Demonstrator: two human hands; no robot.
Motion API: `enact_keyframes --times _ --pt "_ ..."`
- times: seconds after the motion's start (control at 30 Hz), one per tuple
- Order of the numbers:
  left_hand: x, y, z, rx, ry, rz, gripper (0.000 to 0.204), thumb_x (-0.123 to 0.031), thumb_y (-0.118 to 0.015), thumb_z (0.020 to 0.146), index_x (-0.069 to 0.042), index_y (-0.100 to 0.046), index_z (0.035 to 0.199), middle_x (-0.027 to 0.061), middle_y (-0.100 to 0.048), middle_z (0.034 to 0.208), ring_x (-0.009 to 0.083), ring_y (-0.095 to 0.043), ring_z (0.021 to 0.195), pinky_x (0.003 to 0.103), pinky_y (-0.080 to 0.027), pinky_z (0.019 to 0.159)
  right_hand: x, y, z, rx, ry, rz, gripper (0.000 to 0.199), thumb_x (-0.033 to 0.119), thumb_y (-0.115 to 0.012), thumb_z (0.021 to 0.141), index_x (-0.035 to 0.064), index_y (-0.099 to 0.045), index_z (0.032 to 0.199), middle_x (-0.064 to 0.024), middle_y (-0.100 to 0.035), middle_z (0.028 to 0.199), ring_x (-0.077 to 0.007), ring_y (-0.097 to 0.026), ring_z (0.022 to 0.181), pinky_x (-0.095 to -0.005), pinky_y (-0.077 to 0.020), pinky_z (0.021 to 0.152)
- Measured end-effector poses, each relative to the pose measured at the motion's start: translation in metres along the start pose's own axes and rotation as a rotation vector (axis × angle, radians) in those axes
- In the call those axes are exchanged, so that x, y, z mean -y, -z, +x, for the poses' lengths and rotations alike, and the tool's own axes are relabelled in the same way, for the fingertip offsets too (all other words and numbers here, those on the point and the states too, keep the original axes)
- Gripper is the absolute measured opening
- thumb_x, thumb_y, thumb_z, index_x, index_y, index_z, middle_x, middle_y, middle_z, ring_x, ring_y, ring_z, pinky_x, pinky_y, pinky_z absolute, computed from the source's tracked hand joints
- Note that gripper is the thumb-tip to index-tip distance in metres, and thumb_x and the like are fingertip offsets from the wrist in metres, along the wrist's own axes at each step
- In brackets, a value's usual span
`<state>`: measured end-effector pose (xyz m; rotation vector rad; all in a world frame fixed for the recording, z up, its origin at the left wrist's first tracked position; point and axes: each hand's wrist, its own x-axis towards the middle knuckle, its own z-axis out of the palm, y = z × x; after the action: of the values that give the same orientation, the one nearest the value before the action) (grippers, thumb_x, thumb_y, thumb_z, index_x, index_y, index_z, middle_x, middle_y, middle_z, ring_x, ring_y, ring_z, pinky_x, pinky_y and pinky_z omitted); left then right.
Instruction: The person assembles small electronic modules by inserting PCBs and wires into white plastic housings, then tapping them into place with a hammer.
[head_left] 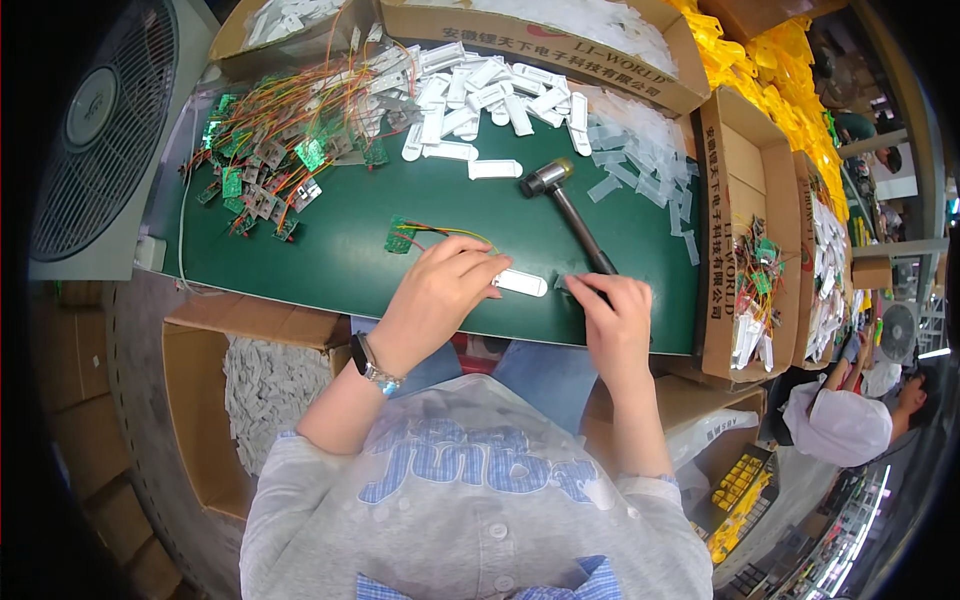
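Observation:
My left hand (440, 292) rests on the green table mat (350, 250), fingers curled over one end of a flat white plastic shell (522, 284). A small green circuit board (400, 237) with coloured wires lies just beyond that hand. My right hand (612, 318) sits near the mat's front edge, fingertips pinching a small clear plastic piece beside the handle end of a black-handled hammer (570, 212). The hammer's metal head points toward the back of the mat.
A pile of wired green boards (275, 140) lies at back left and white shells (480, 100) at back centre. Cardboard boxes (735, 220) with parts stand at right, a grey fan (100, 130) at left. Another person (850, 420) sits at lower right.

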<state>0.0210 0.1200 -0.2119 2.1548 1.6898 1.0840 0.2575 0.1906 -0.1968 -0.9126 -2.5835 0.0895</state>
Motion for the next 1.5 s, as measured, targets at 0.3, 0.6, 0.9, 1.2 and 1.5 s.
enact_keyframes --times 0.3,0.6,0.9,1.2,1.5 --pt "0.001 0.000 0.000 0.003 0.051 -0.048 0.044 -0.015 -0.077 0.074 -0.003 -0.065 0.115 0.0082 -0.069 0.101 0.0251 -0.060 0.107 0.038 -0.051 0.086 0.018 -0.018 0.020 -0.026 0.119 0.315 0.038 -0.003 -0.068 0.069 0.0068 -0.071 0.106 -0.0056 -0.066 0.107 -0.0249 -0.062 0.096 -0.0392 -0.0466 0.086" --pt "0.000 0.002 0.000 0.019 0.069 -0.054 0.041 -0.016 -0.076 0.074 -0.003 -0.067 0.113 0.0089 -0.069 0.105 0.0270 -0.061 0.107 0.039 -0.051 0.088 0.021 -0.021 0.027 0.026 0.162 0.247 0.032 0.005 -0.065 0.074 0.0073 -0.072 0.106 -0.0041 -0.065 0.108 -0.0226 -0.060 0.098 -0.0377 -0.0457 0.087" --pt "0.002 -0.001 0.001 0.011 -0.008 -0.071 0.026 -0.011 -0.076 0.074 -0.005 -0.068 0.098 0.0071 -0.068 0.106 0.0278 -0.061 0.105 0.038 -0.052 0.088 0.022 -0.005 0.028 -0.004 0.167 0.118 0.031 0.011 -0.070 0.076 0.0080 -0.068 0.107 -0.0045 -0.065 0.108 -0.0236 -0.060 0.099 -0.0364 -0.0448 0.087" --pt "0.002 -0.002 0.003 0.005 -0.016 -0.100 0.023 -0.011 -0.076 0.076 -0.004 -0.067 0.096 0.0067 -0.069 0.106 0.0277 -0.061 0.104 0.039 -0.052 0.088 -0.031 0.029 -0.001 0.294 -0.466 0.139 0.023 0.017 -0.072 0.086 0.0015 -0.057 0.093 -0.0149 -0.062 0.081 -0.0333 -0.063 0.075 -0.0430 -0.0496 0.066" --pt "0.004 -0.003 -0.001 -0.006 -0.005 -0.082 0.026 -0.011 -0.076 0.076 -0.005 -0.068 0.099 0.0060 -0.068 0.106 0.0267 -0.061 0.104 0.038 -0.052 0.088 -0.002 0.058 -0.062 0.275 -0.413 0.174 0.032 0.009 -0.066 0.092 -0.0008 -0.049 0.118 -0.0204 -0.063 0.080 -0.0347 -0.066 0.068 -0.0412 -0.0503 0.064"
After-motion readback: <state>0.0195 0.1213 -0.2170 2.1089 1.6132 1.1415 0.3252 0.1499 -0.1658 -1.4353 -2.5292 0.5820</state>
